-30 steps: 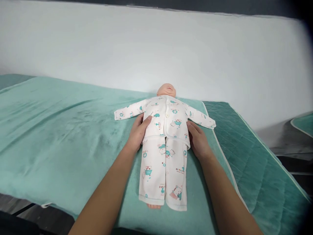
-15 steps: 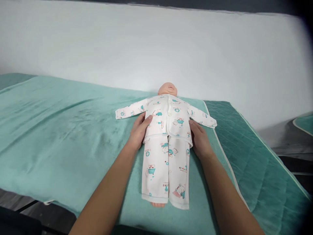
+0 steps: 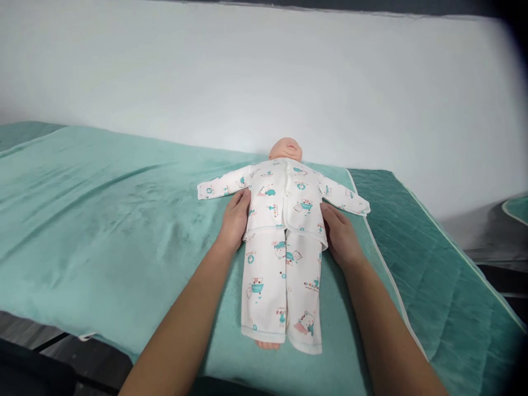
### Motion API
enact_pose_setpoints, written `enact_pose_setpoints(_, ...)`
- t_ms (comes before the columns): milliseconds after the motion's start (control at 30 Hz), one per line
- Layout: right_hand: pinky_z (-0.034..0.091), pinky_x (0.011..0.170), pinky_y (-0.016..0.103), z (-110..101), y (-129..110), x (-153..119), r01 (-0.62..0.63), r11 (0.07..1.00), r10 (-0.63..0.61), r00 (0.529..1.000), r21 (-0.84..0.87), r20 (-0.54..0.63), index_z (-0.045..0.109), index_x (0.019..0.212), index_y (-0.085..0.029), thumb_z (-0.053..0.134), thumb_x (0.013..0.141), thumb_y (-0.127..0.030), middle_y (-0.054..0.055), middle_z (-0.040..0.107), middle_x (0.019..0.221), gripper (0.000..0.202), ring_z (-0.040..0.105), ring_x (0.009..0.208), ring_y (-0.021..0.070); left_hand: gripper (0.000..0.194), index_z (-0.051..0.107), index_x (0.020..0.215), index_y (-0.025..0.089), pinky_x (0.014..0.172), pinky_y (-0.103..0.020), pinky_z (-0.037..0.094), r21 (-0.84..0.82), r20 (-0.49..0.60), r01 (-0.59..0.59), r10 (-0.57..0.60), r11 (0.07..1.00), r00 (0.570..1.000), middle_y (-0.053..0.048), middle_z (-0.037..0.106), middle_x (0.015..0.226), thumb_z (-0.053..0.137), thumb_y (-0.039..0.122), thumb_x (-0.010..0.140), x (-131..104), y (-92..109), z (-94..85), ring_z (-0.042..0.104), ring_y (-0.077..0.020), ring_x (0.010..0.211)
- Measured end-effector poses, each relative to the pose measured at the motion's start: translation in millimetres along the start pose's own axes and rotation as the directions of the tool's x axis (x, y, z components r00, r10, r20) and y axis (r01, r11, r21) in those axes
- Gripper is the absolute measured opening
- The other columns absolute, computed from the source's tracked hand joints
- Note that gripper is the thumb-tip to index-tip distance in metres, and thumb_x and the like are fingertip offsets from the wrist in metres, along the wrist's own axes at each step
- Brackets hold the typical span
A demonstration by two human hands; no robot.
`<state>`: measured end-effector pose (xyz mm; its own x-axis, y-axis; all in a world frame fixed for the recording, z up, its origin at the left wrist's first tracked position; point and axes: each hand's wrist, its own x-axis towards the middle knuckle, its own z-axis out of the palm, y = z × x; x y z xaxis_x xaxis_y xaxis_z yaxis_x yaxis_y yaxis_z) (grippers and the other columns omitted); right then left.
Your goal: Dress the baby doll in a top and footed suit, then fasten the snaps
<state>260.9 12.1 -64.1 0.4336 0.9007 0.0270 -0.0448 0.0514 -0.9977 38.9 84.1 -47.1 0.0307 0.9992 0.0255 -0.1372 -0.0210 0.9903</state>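
Observation:
A baby doll (image 3: 285, 148) lies on its back on a green blanket (image 3: 124, 236), its head toward the wall. It wears a white printed jacket (image 3: 280, 198) with both sleeves spread and matching trousers (image 3: 264, 286); toes show below the left trouser leg. My left hand (image 3: 236, 219) rests against the jacket's left side, fingers together and partly hidden under its edge. Against the right side, below the sleeve, lies my right hand (image 3: 340, 234), its fingertips partly hidden by the jacket. Whether either hand grips the cloth cannot be made out.
Behind the blanket stands a white wall (image 3: 247, 71). A darker quilted green mat (image 3: 429, 264) lies at the right. Dark floor (image 3: 91, 360) and a black object (image 3: 33, 374) show at the lower left.
My left thumb has moved off the jacket's front to its side. The whole view has shifted slightly; the doll lies as before.

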Motion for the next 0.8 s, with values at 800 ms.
enact_pose_setpoints(800, 0.052, 0.08, 0.036, -2, 0, -1, 0.042, 0.997, -0.04, 0.998, -0.062, 0.042, 0.072, 0.104, -0.027, 0.063, 0.083, -0.056, 0.001, 0.074, 0.103, 0.037, 0.065, 0.096, 0.0252, 0.042, 0.048, 0.118, 0.025, 0.073, -0.035, 0.057, -0.522, -0.085, 0.14, -0.214, 0.841, 0.973, -0.005, 0.067, 0.103, 0.067, 0.023, 0.081, 7, 3, -2.8, 0.069, -0.0177, 0.076)
